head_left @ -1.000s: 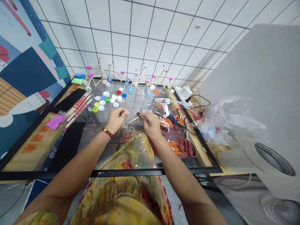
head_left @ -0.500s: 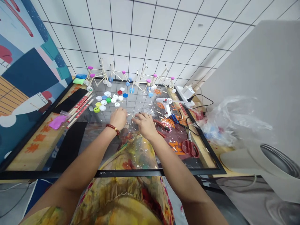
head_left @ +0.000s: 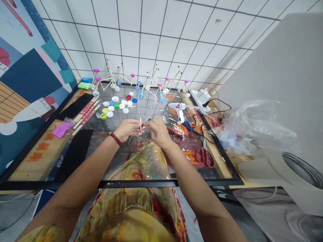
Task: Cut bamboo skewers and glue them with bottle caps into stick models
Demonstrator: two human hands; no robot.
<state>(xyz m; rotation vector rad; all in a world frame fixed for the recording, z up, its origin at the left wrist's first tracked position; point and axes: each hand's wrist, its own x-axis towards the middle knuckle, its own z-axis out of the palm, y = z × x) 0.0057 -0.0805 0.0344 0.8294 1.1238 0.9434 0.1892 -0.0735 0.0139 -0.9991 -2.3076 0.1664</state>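
- Tiled wall (head_left: 151, 43): white, dark-jointed, backing our workplace.
- Table (head_left: 141, 183): one, clear-topped, black-edged, strewn with pale scraps.
- Stick frames (head_left: 159, 84): several, with pink, blue and white rounds, standing along the far edge, probably to stay out of our elbows' way.
- Forearms (head_left: 93, 168): two, reaching over the near edge and converging toward mid-table.
- Left hand (head_left: 128, 129): turned inward, beaded bracelet (head_left: 115, 138) at the wrist; its grip pinches the short stick between thumb and fingers.
- Right hand (head_left: 158, 132): knuckles up, fingers curled, fingertips drawn together just beside the stick; whether its grip closes on anything, we cannot tell.
- Glue gun (head_left: 179, 110): white, lying beyond the right hand, presumably parked there for easy reach.
- Scissors (head_left: 204, 152): red-handled, near the right edge, likely set aside.
- Bottle caps (head_left: 116, 105): loose cluster beyond the left hand, perhaps grouped so we see every colour.
- Short stick (head_left: 140, 123): one, about upright between our hands, seemingly held thus so both can get at it.
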